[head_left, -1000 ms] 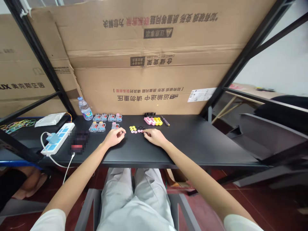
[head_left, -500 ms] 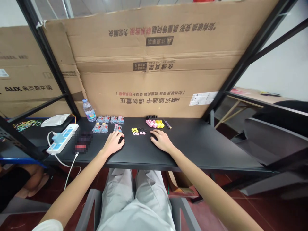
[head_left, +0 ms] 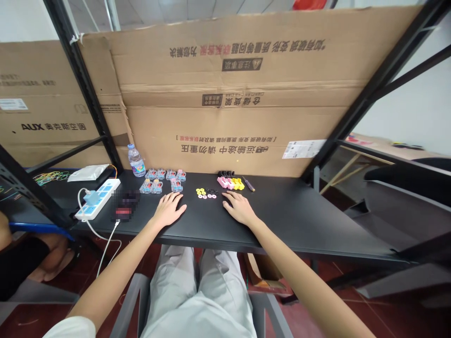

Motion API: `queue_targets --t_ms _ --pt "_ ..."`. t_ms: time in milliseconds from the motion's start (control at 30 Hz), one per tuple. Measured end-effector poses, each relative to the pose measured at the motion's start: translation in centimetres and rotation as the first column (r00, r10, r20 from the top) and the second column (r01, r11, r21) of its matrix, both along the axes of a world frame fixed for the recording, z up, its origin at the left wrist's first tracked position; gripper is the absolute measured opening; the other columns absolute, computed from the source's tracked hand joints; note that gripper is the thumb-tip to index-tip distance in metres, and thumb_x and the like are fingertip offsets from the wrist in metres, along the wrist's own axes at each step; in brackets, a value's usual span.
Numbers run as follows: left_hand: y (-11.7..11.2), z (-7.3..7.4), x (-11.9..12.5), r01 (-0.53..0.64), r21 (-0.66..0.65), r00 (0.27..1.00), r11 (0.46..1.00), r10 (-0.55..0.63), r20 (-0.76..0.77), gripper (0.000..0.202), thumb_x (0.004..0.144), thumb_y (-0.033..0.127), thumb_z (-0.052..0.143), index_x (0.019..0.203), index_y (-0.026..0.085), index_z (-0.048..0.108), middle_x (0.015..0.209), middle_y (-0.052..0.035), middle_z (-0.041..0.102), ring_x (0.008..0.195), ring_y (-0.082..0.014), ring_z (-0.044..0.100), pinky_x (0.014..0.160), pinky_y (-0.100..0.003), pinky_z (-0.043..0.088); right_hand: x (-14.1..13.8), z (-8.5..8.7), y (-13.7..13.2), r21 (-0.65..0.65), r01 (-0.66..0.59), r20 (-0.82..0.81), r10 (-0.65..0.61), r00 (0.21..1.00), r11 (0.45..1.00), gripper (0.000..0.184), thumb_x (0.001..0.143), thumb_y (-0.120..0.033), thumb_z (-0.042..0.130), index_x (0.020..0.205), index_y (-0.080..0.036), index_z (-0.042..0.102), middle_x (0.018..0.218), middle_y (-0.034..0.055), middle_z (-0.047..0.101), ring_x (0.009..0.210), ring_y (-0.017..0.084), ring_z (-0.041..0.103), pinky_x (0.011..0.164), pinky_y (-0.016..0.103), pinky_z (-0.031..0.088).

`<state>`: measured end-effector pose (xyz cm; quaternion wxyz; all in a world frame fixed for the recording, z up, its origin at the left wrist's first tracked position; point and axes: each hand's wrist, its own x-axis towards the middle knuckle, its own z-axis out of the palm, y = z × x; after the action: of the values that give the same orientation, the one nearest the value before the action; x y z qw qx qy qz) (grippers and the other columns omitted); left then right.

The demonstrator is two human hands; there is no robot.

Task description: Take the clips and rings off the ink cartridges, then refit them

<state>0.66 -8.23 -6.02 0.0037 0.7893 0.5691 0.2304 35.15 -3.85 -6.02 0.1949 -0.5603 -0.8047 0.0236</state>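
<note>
My left hand (head_left: 169, 210) rests palm down on the black tabletop, fingers stretched out and a little apart. Just beyond its fingertips lies a clear plastic piece with pink and red parts (head_left: 176, 185). More clear pieces (head_left: 151, 187) with blue and red parts sit in small groups farther left. My right hand (head_left: 240, 208) also lies flat, with its fingers spread and nothing visible in them. Between the hands are small yellow rings (head_left: 200, 191), pink rings (head_left: 211, 196) and black rings (head_left: 212, 191). Pink clips (head_left: 224, 182), yellow clips (head_left: 238, 184) and black clips (head_left: 226, 173) stand beyond my right hand.
A screwdriver-like tool (head_left: 248, 183) lies right of the clips. On the left are a water bottle (head_left: 136, 161), a power strip (head_left: 98, 199) with cables and a blurred dark device (head_left: 125, 205). Cardboard (head_left: 218, 117) walls the back. Another person's arm (head_left: 52, 256) shows at lower left.
The camera view has shifted slightly, moving the scene a little right. My left hand has drawn back slightly, uncovering more of the pink-and-clear piece. Both hands stay on the table.
</note>
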Motion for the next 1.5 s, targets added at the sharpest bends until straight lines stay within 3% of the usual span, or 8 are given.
queue_targets --t_ms 600,733,833,967,1067,1300,1400,1500 --pt "-1.0 2.0 0.9 -0.073 -0.213 0.968 0.974 0.121 0.221 0.049 0.097 0.053 0.068 0.140 0.031 0.065 0.166 -0.0081 0.052 0.159 -0.0377 0.036 0.131 -0.071 -0.001 0.1 -0.1 0.2 -0.048 -0.028 -0.234 0.016 0.972 0.998 0.049 0.101 -0.047 0.053 0.140 -0.024 0.069 0.154 0.0161 0.062 0.147 0.041 0.050 0.123 0.065 0.033" --pt "0.0 2.4 0.1 0.050 -0.188 0.576 0.981 0.125 0.808 0.040 0.076 0.055 0.088 0.105 0.029 0.079 0.140 -0.0074 0.073 0.155 -0.0386 0.042 0.134 -0.062 0.000 -0.1 0.7 0.9 -0.077 -0.086 -0.567 0.028 0.823 0.993 0.061 0.104 -0.066 0.038 0.149 -0.032 0.059 0.160 0.0110 0.057 0.155 0.034 0.045 0.125 0.061 0.036" --pt "0.8 3.1 -1.4 0.054 -0.155 0.354 0.986 0.126 0.927 0.052 0.099 0.068 0.050 0.127 0.030 0.072 0.145 -0.0092 0.070 0.149 -0.0314 0.053 0.130 -0.058 0.028 0.0 1.4 1.7 -0.134 -0.210 -0.926 -0.047 0.374 0.968 0.073 0.102 -0.075 0.019 0.151 -0.032 0.052 0.156 0.0128 0.060 0.146 0.031 0.057 0.116 0.060 0.048" --pt "1.0 3.6 -3.3 0.176 -0.136 -0.431 0.975 0.201 0.879 0.053 0.102 0.057 0.047 0.145 0.031 0.062 0.155 -0.0105 0.062 0.139 -0.0255 0.065 0.117 -0.045 0.049 1.1 1.8 2.2 -0.153 -0.390 -0.897 -0.293 -0.331 0.908 0.064 0.100 -0.073 0.027 0.140 -0.030 0.054 0.141 0.0184 0.069 0.132 0.032 0.068 0.110 0.065 0.052" --pt "1.1 3.4 -3.7 0.204 -0.129 -0.599 0.970 0.228 0.768 0.052 0.101 0.053 0.051 0.149 0.034 0.059 0.156 -0.0088 0.061 0.139 -0.0242 0.065 0.114 -0.041 0.052 1.8 1.6 2.3 -0.148 -0.360 -0.868 -0.296 -0.398 0.921 0.063 0.102 -0.069 0.021 0.138 -0.031 0.055 0.138 0.0178 0.071 0.130 0.031 0.070 0.111 0.065 0.052" --pt "0.9 3.1 -2.0 0.054 -0.054 0.374 0.997 0.030 0.927 0.066 0.105 0.068 0.031 0.141 0.026 0.066 0.149 -0.0159 0.066 0.138 -0.0334 0.064 0.120 -0.059 0.044 -0.1 1.0 1.3 0.032 -0.134 -0.885 0.091 0.456 0.990 0.056 0.095 -0.067 0.056 0.135 -0.029 0.066 0.144 0.0136 0.068 0.141 0.037 0.058 0.122 0.068 0.038" --pt "-0.5 2.7 -0.4 0.120 -0.009 0.559 0.993 -0.061 0.827 0.046 0.089 0.054 0.076 0.125 0.027 0.076 0.144 -0.0105 0.071 0.145 -0.0344 0.057 0.131 -0.055 0.031 -1.6 0.6 0.2 0.148 -0.214 -0.641 0.259 0.723 0.966 0.044 0.092 -0.045 0.069 0.133 -0.027 0.071 0.149 0.0132 0.064 0.149 0.037 0.049 0.130 0.064 0.026" --pt "-1.9 2.6 1.1 0.180 0.096 0.940 0.979 -0.200 0.276 0.052 0.098 0.043 0.068 0.148 0.026 0.065 0.165 -0.0104 0.052 0.159 -0.0346 0.039 0.134 -0.056 0.024 -2.6 0.3 -0.5 0.215 -0.319 -0.213 0.364 0.907 0.923 0.045 0.102 -0.037 0.056 0.145 -0.025 0.064 0.157 0.0157 0.056 0.152 0.036 0.046 0.127 0.061 0.036"
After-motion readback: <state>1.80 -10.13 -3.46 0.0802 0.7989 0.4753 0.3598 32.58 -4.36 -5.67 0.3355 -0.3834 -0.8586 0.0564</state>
